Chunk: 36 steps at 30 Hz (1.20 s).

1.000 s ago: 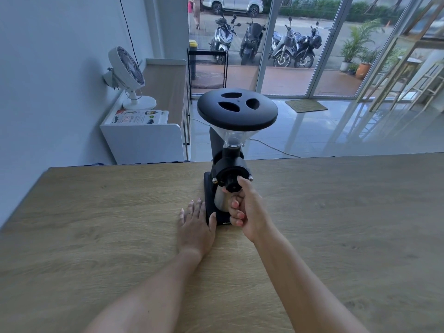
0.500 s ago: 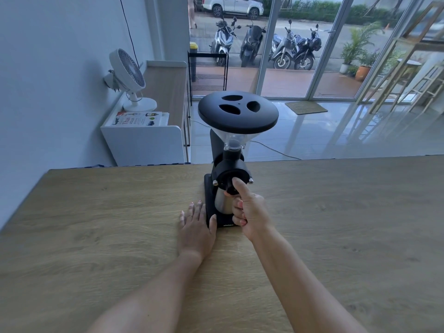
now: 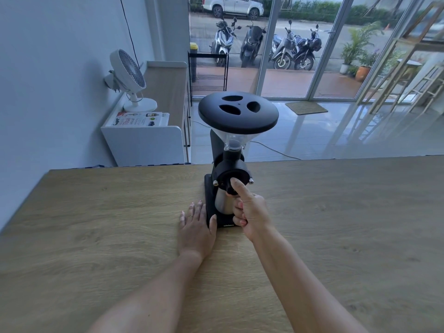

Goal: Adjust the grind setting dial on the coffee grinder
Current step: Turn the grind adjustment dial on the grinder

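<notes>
A white fan (image 3: 127, 68) is standing on a low white cabinet (image 3: 144, 140) at the far left, against the wall, with a book (image 3: 140, 119) lying flat in front of it. Nearer, a wooden table (image 3: 96, 224) is filling the lower part of the view.

The left hand (image 3: 195, 228) is lying palm down on the table, fingers stretched out flat and close together, holding nothing. Its thumb side is pressing against the left edge of the grinder's base.

The grinder (image 3: 230, 169) is standing upright near the table's far edge, about midway across, black, with a wide round lid (image 3: 237, 115) on a clear hopper on top. The dial (image 3: 231, 177) is sitting on the round front of its body, facing the person. A steel cup (image 3: 222, 203) is standing on the base under the dial.

The right hand (image 3: 249, 210) is reaching up to the dial from just right of the cup. Its thumb is lying extended along the dial's face, and the other fingers are curling in below it. The thumb and curled forefinger are pinching the dial's lower part; how firmly cannot be told.

Behind, through glass doors (image 3: 300, 56), motorbikes (image 3: 264, 44) are standing parked outside.
</notes>
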Each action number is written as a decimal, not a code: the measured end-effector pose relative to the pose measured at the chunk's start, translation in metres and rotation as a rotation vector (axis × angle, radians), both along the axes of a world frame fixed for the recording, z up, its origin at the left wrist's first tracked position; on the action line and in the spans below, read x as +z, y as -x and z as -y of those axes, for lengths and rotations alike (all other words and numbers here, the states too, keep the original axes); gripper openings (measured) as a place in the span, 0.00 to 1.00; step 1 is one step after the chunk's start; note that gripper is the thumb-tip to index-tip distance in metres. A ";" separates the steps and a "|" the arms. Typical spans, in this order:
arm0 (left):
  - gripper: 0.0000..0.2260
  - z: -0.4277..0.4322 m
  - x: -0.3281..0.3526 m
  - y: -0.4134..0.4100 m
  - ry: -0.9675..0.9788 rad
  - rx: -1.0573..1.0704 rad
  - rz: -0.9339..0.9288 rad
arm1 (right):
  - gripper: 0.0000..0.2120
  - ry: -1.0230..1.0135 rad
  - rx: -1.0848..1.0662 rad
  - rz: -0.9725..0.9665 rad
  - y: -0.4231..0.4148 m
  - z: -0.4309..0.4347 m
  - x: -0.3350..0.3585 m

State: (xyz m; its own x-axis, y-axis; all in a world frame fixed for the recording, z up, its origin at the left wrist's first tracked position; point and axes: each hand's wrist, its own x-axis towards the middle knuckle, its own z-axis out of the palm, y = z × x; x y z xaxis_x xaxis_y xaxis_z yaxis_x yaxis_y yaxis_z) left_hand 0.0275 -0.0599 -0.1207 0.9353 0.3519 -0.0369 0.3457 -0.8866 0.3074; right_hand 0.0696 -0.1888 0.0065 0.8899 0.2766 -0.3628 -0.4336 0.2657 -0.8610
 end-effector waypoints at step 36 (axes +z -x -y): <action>0.31 -0.002 -0.009 -0.003 -0.003 0.009 0.034 | 0.22 -0.058 0.091 -0.042 0.000 0.008 -0.002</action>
